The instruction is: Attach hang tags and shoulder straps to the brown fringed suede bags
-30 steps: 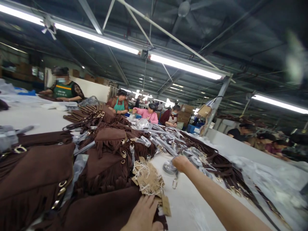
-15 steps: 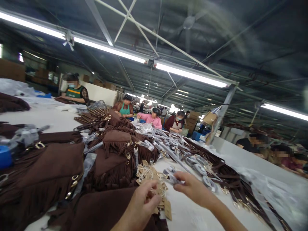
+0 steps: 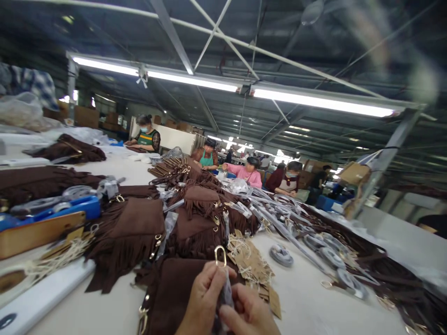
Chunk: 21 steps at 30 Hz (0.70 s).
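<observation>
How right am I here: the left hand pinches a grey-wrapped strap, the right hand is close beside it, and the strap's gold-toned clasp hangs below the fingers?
One thing is off: the gold-toned clasp sticks up above the fingers, as the head view shows. The left hand does pinch the grey-wrapped strap, with the right hand close beside it.

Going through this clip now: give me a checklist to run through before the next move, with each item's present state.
1. Left hand grips the grey-wrapped piece: ok, pinched between thumb and fingers.
2. Gold clip uncovered: ok, its loop stands above the fingertips.
3. Right hand grips firmly: cannot tell; its fingers curl beside the wrapping.
4. Nearest brown bag fully visible: not ok, the hands partly hide it.
5. Paper tags in order: not ok, jumbled with their strings.
6. Grey coil clear of both hands: ok.
</observation>
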Each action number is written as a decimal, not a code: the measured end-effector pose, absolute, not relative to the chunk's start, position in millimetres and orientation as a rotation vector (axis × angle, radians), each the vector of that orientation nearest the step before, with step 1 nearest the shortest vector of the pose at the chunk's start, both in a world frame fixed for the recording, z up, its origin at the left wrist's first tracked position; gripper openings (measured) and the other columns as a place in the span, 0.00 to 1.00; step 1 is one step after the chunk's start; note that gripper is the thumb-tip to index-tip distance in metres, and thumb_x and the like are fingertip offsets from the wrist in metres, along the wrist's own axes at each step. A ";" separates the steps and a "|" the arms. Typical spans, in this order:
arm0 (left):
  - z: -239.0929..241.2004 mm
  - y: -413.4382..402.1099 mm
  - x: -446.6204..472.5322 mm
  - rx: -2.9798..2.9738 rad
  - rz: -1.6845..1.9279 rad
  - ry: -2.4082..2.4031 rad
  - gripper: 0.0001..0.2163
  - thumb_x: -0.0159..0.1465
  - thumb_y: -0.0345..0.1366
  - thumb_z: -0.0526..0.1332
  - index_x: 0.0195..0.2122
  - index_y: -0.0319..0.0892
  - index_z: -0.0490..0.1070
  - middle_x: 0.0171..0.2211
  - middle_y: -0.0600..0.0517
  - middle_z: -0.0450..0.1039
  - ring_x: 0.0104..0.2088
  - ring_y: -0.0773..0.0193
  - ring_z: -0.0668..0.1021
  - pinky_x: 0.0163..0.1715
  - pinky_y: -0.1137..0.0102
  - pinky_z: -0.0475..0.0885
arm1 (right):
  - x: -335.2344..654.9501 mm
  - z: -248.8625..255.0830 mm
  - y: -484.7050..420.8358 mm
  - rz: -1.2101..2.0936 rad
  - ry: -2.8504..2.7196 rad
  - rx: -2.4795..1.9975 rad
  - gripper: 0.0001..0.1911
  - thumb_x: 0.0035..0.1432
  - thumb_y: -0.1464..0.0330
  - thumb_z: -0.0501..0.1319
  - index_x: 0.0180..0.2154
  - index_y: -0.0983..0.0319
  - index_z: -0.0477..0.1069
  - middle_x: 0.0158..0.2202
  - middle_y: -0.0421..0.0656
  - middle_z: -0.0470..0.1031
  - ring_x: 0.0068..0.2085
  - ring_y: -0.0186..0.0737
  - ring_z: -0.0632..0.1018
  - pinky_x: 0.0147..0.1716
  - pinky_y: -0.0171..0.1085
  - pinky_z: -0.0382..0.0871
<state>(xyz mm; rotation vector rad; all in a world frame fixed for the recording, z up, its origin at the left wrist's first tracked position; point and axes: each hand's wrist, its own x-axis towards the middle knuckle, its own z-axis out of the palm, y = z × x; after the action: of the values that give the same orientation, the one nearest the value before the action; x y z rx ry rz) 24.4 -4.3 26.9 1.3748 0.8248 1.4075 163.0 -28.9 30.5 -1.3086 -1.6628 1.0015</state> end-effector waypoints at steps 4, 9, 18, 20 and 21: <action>11.5 -1.2 25.0 1.296 1.297 0.777 0.26 0.62 0.60 0.55 0.34 0.39 0.75 0.35 0.49 0.72 0.37 0.59 0.74 0.41 0.68 0.70 | 146.6 16.3 -26.8 1.201 -1.478 -1.227 0.12 0.47 0.62 0.67 0.27 0.61 0.67 0.21 0.35 0.68 0.22 0.32 0.68 0.21 0.29 0.58; 1.5 -0.5 21.9 1.484 1.250 0.778 0.18 0.66 0.51 0.54 0.36 0.41 0.74 0.37 0.50 0.70 0.40 0.59 0.73 0.44 0.68 0.68 | 134.7 1.8 -24.3 1.392 -1.259 -0.961 0.27 0.48 0.52 0.68 0.46 0.60 0.71 0.29 0.39 0.75 0.28 0.38 0.76 0.31 0.35 0.69; 9.9 -2.8 20.3 1.720 1.236 0.876 0.18 0.68 0.48 0.49 0.31 0.43 0.70 0.35 0.49 0.71 0.41 0.57 0.72 0.50 0.63 0.64 | 186.2 58.9 -14.3 0.619 -1.656 -1.480 0.18 0.55 0.55 0.63 0.44 0.58 0.76 0.36 0.41 0.78 0.25 0.35 0.70 0.26 0.34 0.65; 13.4 -4.9 20.6 1.800 1.194 0.810 0.18 0.68 0.48 0.49 0.29 0.43 0.69 0.33 0.51 0.71 0.40 0.58 0.72 0.56 0.60 0.60 | 181.7 73.8 -10.2 0.585 -1.735 -1.414 0.16 0.57 0.57 0.62 0.42 0.58 0.76 0.35 0.40 0.77 0.25 0.35 0.70 0.26 0.34 0.65; 15.1 -5.9 20.6 1.815 1.174 0.791 0.18 0.68 0.48 0.50 0.28 0.43 0.69 0.32 0.52 0.70 0.39 0.58 0.72 0.58 0.58 0.57 | 177.1 79.5 -8.5 0.584 -1.786 -1.360 0.13 0.58 0.57 0.60 0.36 0.59 0.76 0.31 0.40 0.76 0.27 0.36 0.70 0.28 0.34 0.65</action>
<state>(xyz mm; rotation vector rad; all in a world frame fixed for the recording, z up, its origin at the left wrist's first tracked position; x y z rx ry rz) 20.6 -5.9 15.1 1.8154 0.7910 1.1740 177.1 -8.5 79.5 -1.3595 -1.7864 0.5842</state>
